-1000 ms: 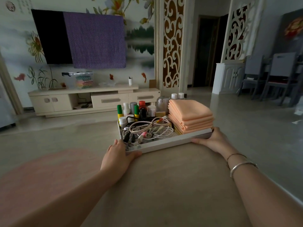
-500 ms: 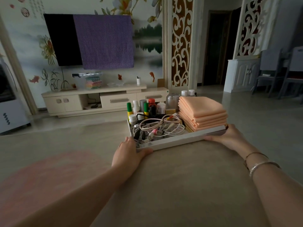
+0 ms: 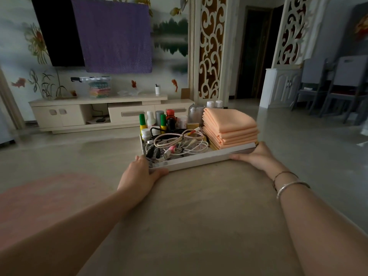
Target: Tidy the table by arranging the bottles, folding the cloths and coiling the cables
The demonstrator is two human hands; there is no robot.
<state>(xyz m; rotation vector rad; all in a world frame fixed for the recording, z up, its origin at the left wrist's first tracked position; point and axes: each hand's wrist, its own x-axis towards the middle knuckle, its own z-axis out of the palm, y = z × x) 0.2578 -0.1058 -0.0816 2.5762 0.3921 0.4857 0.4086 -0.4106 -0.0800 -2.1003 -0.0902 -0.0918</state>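
A white tray [image 3: 199, 159] sits at the far end of the beige table [image 3: 199, 226]. Its right side holds a stack of folded peach cloths [image 3: 229, 126]. A tangle of coiled cables [image 3: 177, 145] fills the front left. Several small bottles [image 3: 163, 120] stand upright along the tray's back. My left hand [image 3: 139, 176] grips the tray's near left corner, thumb along the front rim. My right hand [image 3: 256, 156] holds the near right corner, fingers curled under the edge.
Beyond the table are a low TV cabinet [image 3: 111, 112], a wall TV half covered by a purple cloth [image 3: 113, 34], and grey chairs [image 3: 338, 84] at the right. A pink mat [image 3: 39, 202] lies on the floor to the left.
The view has shifted a little while both hands keep hold of the tray; the tray's place between my hands is unchanged.
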